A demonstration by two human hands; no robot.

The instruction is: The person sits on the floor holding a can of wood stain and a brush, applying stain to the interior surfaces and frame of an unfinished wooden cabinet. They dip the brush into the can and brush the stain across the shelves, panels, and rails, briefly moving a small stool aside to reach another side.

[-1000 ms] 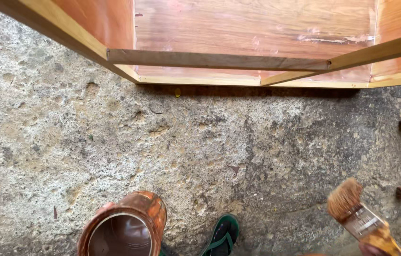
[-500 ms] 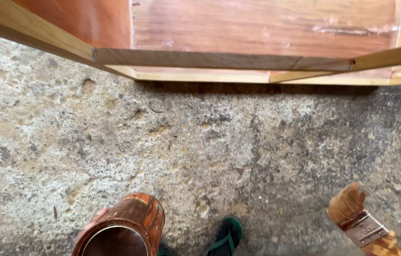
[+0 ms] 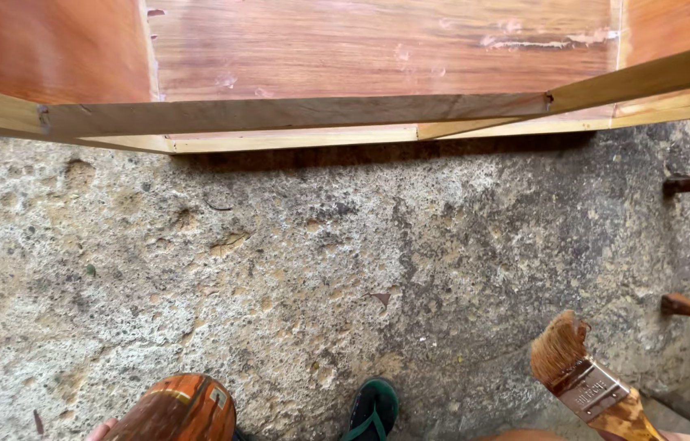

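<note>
Very little of you shows here. Your foot wears a green flip-flop point(image 3: 373, 411) with a dark sole and a green strap splitting in a V toward the toes (only the front part is in view, at the bottom edge). A sliver of your left hand point(image 3: 100, 429) peeks in at the lower left, just a fingertip or two, bare, no glove. Your right hand point(image 3: 672, 435) barely enters at the bottom right corner, also bare; no sleeve, ring or watch can be made out.
</note>
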